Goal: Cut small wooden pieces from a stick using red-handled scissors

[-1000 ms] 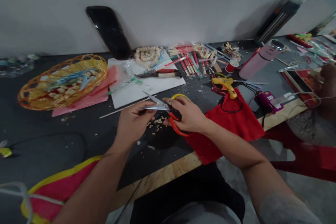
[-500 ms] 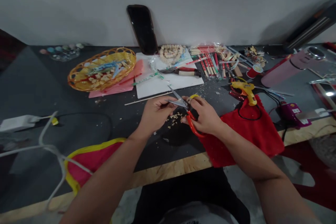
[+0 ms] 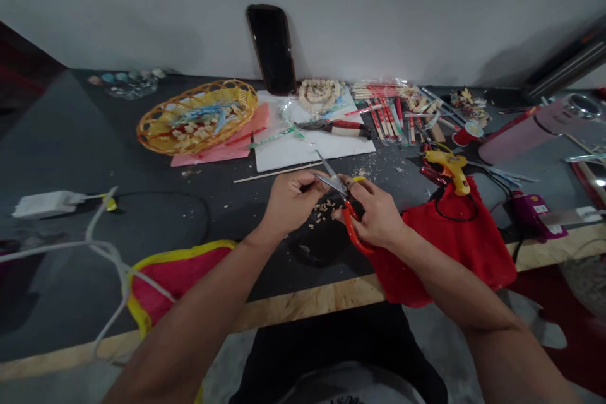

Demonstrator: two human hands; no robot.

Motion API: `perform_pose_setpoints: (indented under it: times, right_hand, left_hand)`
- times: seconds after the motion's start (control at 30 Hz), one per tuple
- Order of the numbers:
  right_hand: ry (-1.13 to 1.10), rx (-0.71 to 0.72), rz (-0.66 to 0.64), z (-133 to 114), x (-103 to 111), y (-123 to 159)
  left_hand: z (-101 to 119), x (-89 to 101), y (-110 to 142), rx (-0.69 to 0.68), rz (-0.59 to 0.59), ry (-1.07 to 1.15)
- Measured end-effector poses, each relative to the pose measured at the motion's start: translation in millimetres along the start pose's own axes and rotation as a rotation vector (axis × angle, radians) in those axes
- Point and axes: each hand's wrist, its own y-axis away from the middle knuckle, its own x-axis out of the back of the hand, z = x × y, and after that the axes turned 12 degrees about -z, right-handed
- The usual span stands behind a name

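On the head view, the right hand (image 3: 376, 211) is closed around the handles of the scissors (image 3: 351, 218), whose blades stand apart and point toward the left hand. The left hand (image 3: 293, 199) has its thumb and fingers pinched narrowly right at the blades; whatever may be between its fingertips is too small for me to tell. Small pale pieces (image 3: 322, 213) lie scattered on the dark desk (image 3: 284, 271) just beneath the two hands. A thin stick (image 3: 277, 172) lies beyond the left hand, near the white sheet (image 3: 312, 150) that has pliers (image 3: 343, 129) on it. Over to the right, a yellow glue gun (image 3: 452, 169) rests by the red cloth (image 3: 454, 243).
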Motion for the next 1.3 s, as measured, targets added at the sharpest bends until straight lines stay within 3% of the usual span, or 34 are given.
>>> perform_pose_setpoints:
  times: [0.37,0.57,0.7,0.8,0.9,1.0,1.13,1.3]
  right_hand:
    - [-0.172,0.003,-0.013,-6,2,1]
    - [0.02,-0.09,-0.024,14,14,-3]
    - [0.134,-0.291,0.083,39,18,-4]
    - [0.253,-0.401,0.031,56,19,-2]
    - [0.299,-0.358,-0.03,64,23,2]
    - [0.305,-0.311,0.017,59,30,4]
    - [-0.006,-0.185,0.158,34,31,1]
    - [-0.667,-0.127,-0.062,8,12,-4]
  left_hand:
    - [0,3.4,1,-0.036,-0.016,-0.087]
    - [-6,10.3,-4,0.062,0.066,-0.076]
    - [-9,15.3,-6,0.074,0.09,-0.112]
    - [-12,14.4,-6,0.051,0.056,-0.126]
    - [-15,12.2,-6,0.016,0.005,-0.156]
    - [-14,10.9,-4,-0.04,-0.024,-0.213]
    - [-10,7.4,-2,-0.1,-0.057,-0.286]
    - [-9,0.5,0,-0.246,-0.085,-0.435]
